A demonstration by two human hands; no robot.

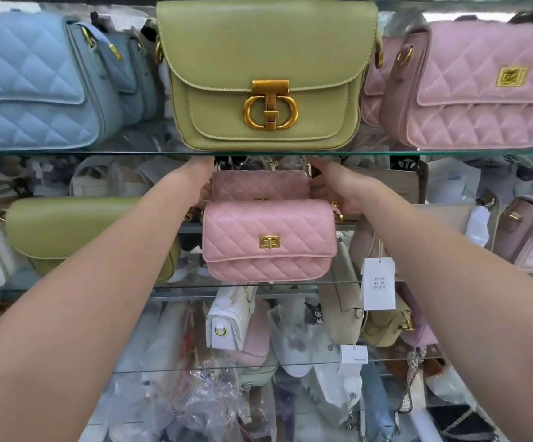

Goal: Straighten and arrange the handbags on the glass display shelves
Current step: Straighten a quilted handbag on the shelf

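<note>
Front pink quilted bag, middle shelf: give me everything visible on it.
The front pink quilted bag is small, with diamond-stitched leather-look skin, a closed flap and a gold square clasp at the centre. It stands upright on the middle glass shelf, facing the camera, directly ahead of a matching rear pink bag. The left hand and right hand reach behind it; contact unclear.

Two handbags sit mid-shelf, front bag [268, 240] right before the rear bag [260, 185]; left hand [199, 183] and right hand [338, 189] flank the rear one.

Head-worn view, close, facing glass shelves [259, 152]
</note>
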